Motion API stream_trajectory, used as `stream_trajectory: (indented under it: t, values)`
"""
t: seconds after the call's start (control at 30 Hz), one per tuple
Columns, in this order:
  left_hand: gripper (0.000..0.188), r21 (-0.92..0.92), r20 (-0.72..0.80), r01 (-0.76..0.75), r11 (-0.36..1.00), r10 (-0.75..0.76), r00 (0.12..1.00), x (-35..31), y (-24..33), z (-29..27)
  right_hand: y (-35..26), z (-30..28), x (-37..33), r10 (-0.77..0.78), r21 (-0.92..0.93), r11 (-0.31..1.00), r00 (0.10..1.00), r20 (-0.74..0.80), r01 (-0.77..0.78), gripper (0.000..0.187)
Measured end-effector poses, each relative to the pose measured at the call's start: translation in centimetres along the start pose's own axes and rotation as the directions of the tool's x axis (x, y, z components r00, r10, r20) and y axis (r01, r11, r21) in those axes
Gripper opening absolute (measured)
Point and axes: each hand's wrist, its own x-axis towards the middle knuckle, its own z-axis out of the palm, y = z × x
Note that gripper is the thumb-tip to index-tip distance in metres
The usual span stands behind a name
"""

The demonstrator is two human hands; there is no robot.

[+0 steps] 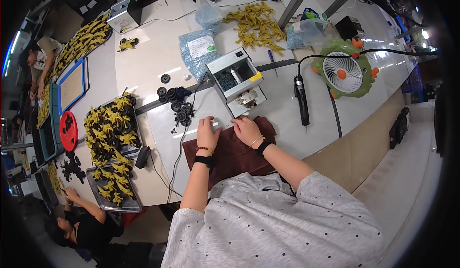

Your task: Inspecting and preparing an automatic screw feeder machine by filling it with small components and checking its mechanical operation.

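Workbench seen from above, left to right. A red round tray (72,145) holds small black parts; beside it, yellow toy motorcycles (106,129) crowd a tray. Loose black wheels (181,116) lie near a cable (182,143). A bag of pale-blue pellets (194,64) bears a white label (201,47), its print too small to read. The left hand (206,134) has its fingers forward and thumb apart, above a maroon cloth (230,160). The screw feeder (232,94), marked with a yellow sticker (256,76), stands directly ahead of both hands. The right hand (247,132) bends its fingers at the feeder's front; whether either pinches anything cannot be told. Farther right are an electric screwdriver (302,102) and a green fan (355,87).
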Motion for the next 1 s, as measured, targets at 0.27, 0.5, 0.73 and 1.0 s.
stream_trajectory:
  t: [0.27,0.5,0.73,1.0]
  values:
    - [0.035,0.076,0.226,-0.059,0.995,0.041,0.973,1.1,-0.3,0.1,-1.7,1.1,-0.2,0.114,0.076,0.989,0.984,0.139,-0.126,0.021]
    - [0.009,0.015,0.117,-0.062,0.998,0.059,0.991,0.8,-1.1,0.6,-1.6,2.2,-0.4,0.014,0.064,0.998,1.000,0.001,-0.014,0.016]
    - [0.009,0.071,0.088,-0.113,0.991,0.107,0.990,0.3,-1.4,1.3,-1.9,3.2,-0.1,-0.015,-0.015,1.000,1.000,0.026,0.015,0.004]
    - [0.005,-0.179,0.008,-0.055,0.982,0.057,0.998,-1.0,2.7,-2.8,-0.7,2.7,-0.7,0.009,0.025,1.000,0.998,0.062,-0.011,0.007]
